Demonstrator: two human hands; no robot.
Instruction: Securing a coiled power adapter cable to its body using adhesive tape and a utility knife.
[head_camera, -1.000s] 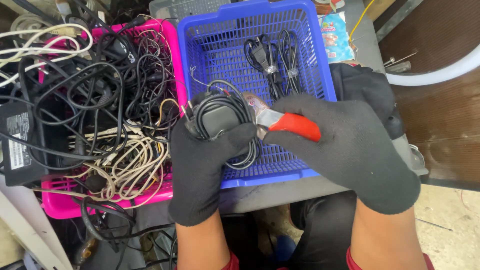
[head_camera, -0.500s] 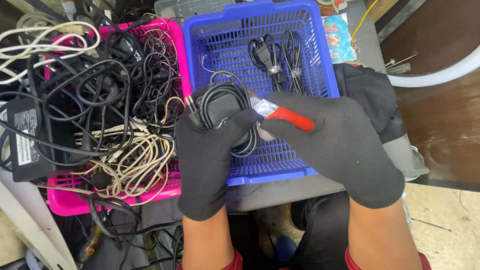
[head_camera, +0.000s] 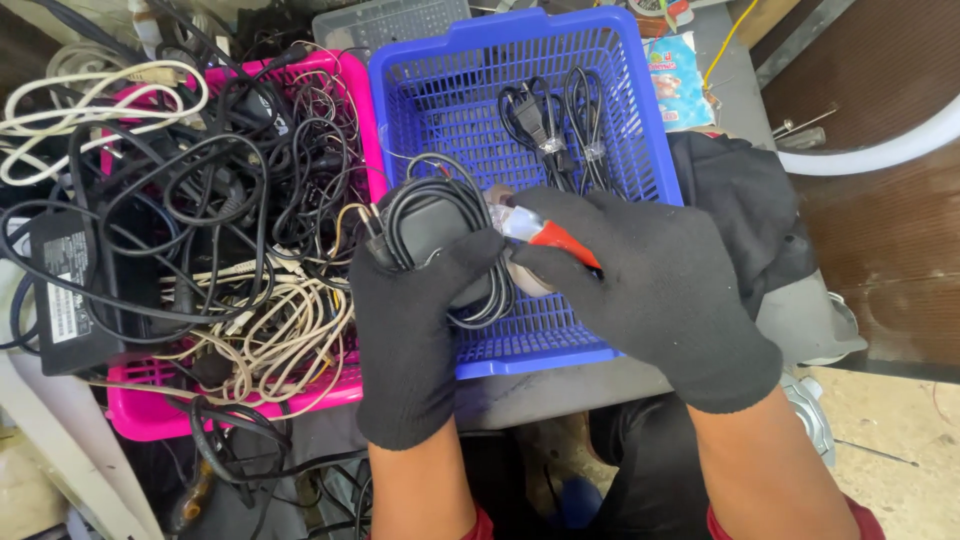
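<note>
Near the middle of the frame, the left hand (head_camera: 415, 330), in a black glove, is closed in a firm grip around a black power adapter (head_camera: 432, 228) with its black cable (head_camera: 478, 265) wound in loops around it. The bundle sits above the near-left corner of the blue basket (head_camera: 610, 90). The adapter's long axis runs from lower right to upper left of the frame, and its upper-left end points toward the pink basket (head_camera: 150, 415).

The right hand (head_camera: 660, 290), also in a black glove, is closed in a grip on a red-handled tool (head_camera: 555, 240). The tool's long axis slants from right down-frame to upper left, and its pale metal tip (head_camera: 510, 220) points at the coiled cable, touching or just beside it; which one cannot be told.

In the far part of the blue basket lie two bundled black cords (head_camera: 555, 125). The pink basket, at the left of the frame, is heaped with tangled black and cream wires (head_camera: 250, 300), with a black adapter brick (head_camera: 60, 300) at its left edge. Both baskets stand on a grey counter (head_camera: 560, 395). A dark cloth (head_camera: 745, 215) lies just right of the blue basket.
</note>
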